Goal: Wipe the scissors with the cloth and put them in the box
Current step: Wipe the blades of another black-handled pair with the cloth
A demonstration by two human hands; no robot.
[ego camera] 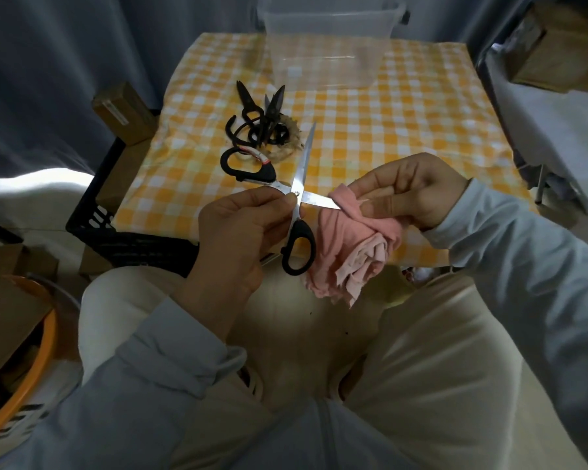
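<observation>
Head view, centre frame: the left hand [231, 232] pinches open black-handled scissors [301, 174] at the pivot while the right hand [418, 195] grips a soft pink cloth [350, 252] round one blade tip; stiff, sharp, probably slick steel, safest held by the handles.

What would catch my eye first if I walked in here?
The open scissors stand out, spread in a cross, the left hand pinching them near the pivot. The right hand grips a pink cloth bunched round one blade tip. Behind, on the yellow checked tablecloth, lies a pile of black scissors, with a clear box at the far edge.
</observation>
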